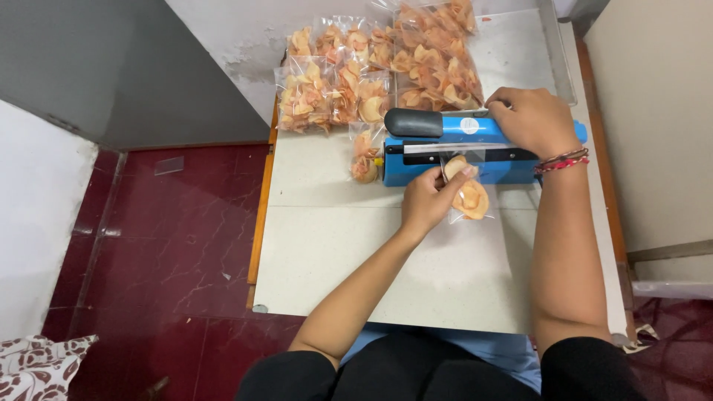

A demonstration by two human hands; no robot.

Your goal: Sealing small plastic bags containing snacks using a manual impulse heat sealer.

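Left hand (427,199) at the front of a blue heat sealer (475,148) on the pale desk (356,252), grip pinching the upper edge of a small clear bag of orange chips (471,197). Bag flat on the desk just in front of the sealer, its open top tucked under the sealing bar, its lower part spread toward the near edge of the desk.

Right hand (535,119) on top of the sealer's blue arm, near its right end, fingers curled over the arm and palm pressed down on it. Arm lowered onto the base, black handle (412,121) jutting out to the left. Red and dark bracelets (562,160) around the right wrist.

Just left of the sealer, one more small bag of chips (364,156), touching the machine's left corner. Behind it, toward the far edge of the desk, a cluster of filled bags (334,89) in rows, some overlapping. To the right of those, behind the sealer, a large clear bag of loose chips (438,63), much bigger than the rest.

Dark red tiled floor (171,245) to the left of the desk, a patterned cloth (37,367) in the bottom left corner. Grey wall (96,59) at the upper left.
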